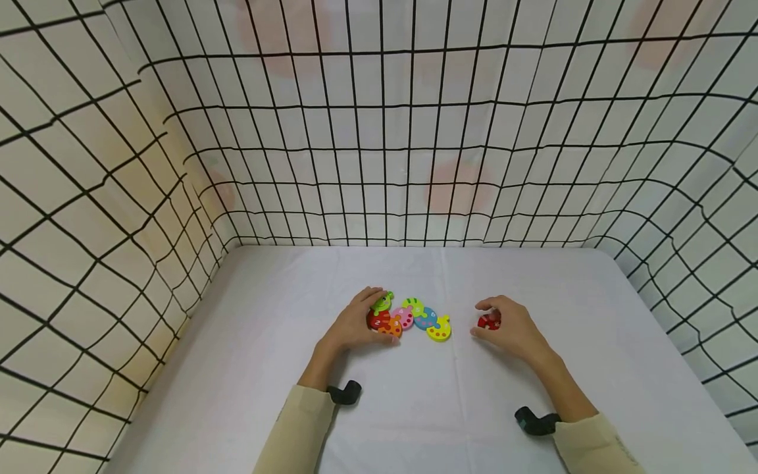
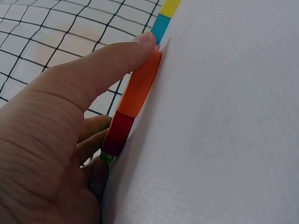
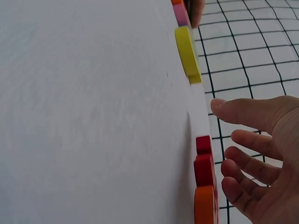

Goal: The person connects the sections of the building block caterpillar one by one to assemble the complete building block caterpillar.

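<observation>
A row of colourful numbered puzzle pieces, like a caterpillar (image 1: 425,318), lies on the white table. Its green head piece (image 1: 381,303) sits at the left end above red and orange pieces. My left hand (image 1: 355,321) curves round that end, fingers at the head's far side and thumb along the orange piece (image 2: 140,86). Off to the right, my right hand (image 1: 512,326) hovers loosely spread around a separate red piece (image 1: 489,321), partly covered by it. In the right wrist view, the thumb stands apart from the red piece (image 3: 204,170), and an orange piece (image 3: 204,205) lies beside it.
The yellow piece (image 1: 439,328) forms the row's right end, with a gap before the right hand. A white cloth covers the table (image 1: 414,408). Behind and at both sides rise white walls with a black grid (image 1: 414,125). Black wrist devices (image 1: 535,421) sit by the sleeves.
</observation>
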The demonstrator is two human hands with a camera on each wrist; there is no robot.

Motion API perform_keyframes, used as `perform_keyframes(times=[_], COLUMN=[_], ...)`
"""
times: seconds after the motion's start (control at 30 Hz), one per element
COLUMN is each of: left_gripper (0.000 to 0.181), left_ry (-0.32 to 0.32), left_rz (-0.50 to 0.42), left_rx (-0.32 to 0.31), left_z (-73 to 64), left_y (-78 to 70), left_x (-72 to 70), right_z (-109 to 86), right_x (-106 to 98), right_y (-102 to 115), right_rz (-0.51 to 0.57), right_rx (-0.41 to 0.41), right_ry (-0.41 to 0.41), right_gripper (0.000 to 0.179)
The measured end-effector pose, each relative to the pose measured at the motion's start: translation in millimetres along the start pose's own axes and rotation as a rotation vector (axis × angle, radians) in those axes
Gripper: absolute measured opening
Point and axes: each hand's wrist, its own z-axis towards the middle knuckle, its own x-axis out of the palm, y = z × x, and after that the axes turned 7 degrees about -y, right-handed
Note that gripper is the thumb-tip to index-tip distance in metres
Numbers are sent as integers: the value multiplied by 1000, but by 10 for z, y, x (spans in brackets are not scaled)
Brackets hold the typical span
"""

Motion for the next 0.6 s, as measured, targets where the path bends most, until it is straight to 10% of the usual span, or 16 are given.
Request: perform_keyframes(times=[0.6], left_gripper=[103], left_ry=[-1], left_rz=[6], left_rx=[15], left_z=[0], left_y=[2], left_x=[10], right_z=[-54], right_x=[-80], right_y=[-229], right_rz=[-64], right_rx=[-53], right_ry=[57], right_gripper=[49])
